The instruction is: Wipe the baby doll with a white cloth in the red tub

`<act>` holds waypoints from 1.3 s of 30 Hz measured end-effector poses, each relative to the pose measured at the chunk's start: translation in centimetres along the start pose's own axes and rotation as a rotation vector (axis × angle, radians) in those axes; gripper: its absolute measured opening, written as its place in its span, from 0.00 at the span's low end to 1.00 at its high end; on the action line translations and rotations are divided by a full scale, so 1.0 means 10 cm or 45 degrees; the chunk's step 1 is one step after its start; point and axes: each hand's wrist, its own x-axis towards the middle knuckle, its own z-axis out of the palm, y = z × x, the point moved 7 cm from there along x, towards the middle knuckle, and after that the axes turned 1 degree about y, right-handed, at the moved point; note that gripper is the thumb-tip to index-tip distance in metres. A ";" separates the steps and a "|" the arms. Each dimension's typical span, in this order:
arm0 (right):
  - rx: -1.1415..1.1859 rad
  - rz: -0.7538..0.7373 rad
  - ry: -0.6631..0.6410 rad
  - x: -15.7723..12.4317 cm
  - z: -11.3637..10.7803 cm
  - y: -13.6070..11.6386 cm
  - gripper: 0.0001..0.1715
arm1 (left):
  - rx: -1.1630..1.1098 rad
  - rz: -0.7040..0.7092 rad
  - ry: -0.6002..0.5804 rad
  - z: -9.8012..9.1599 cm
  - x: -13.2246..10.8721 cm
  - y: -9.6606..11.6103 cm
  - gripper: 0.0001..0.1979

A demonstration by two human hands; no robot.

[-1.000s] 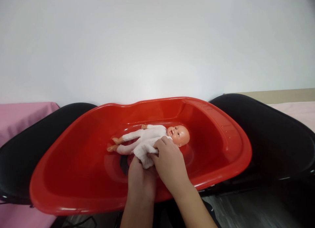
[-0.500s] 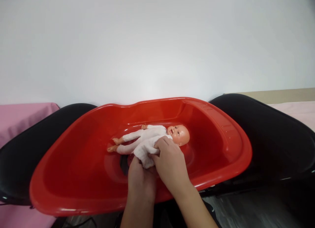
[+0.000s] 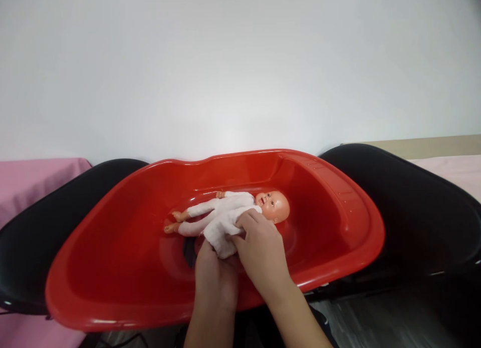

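Note:
A baby doll (image 3: pixel 210 223) with a bare plastic head and a white cloth body lies on its back inside a red baby bathtub (image 3: pixel 112 268), head to the right, feet to the left. My right hand (image 3: pixel 259 243) pinches a white cloth (image 3: pixel 222 232) that is draped over the doll's near side, by its shoulder and arm. Beneath the cloth's lower edge, my left hand (image 3: pixel 216 273) is curled, its thumb by the cloth. Its fingertips are hidden, as is the doll's near arm.
Black curved surfaces (image 3: pixel 413 213) flank the tub on both sides. Pink cloth (image 3: pixel 41 183) covers a surface at the left, and paler pink cloth (image 3: pixel 451 172) lies at the far right. Behind stands a plain white wall (image 3: pixel 233 62). A dark patch (image 3: pixel 190 253) shows on the tub floor.
Almost nothing differs. The cloth and my hands have shifted very slightly, while the doll lies in the same place.

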 end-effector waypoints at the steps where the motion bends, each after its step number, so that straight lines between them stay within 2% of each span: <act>1: -0.009 0.010 -0.001 0.00 0.00 0.00 0.12 | 0.008 0.020 0.024 0.01 -0.02 0.02 0.12; 6: -0.050 0.027 -0.079 0.01 0.04 0.00 0.06 | 0.011 -0.003 0.046 0.03 -0.04 0.01 0.14; 9: -0.062 0.012 -0.128 0.01 0.06 -0.02 0.09 | -0.022 -0.024 0.061 -0.01 0.00 -0.01 0.15; 16: -0.101 0.133 -0.071 0.01 0.02 0.05 0.04 | 0.060 0.012 0.039 -0.01 -0.03 0.01 0.14; 20: -0.080 0.107 -0.069 0.01 0.02 0.03 0.03 | 0.035 0.020 0.022 0.01 -0.02 0.01 0.16; 25: 0.003 -0.015 -0.100 0.00 0.04 -0.04 0.11 | 0.015 -0.030 0.085 -0.07 0.05 -0.02 0.16; 33: -0.012 0.104 -0.039 0.01 0.01 0.04 0.07 | 0.044 0.007 0.034 0.00 -0.04 0.00 0.13; 39: -0.024 0.034 -0.131 0.00 0.05 -0.02 0.10 | 0.018 -0.035 0.056 -0.01 0.00 -0.02 0.15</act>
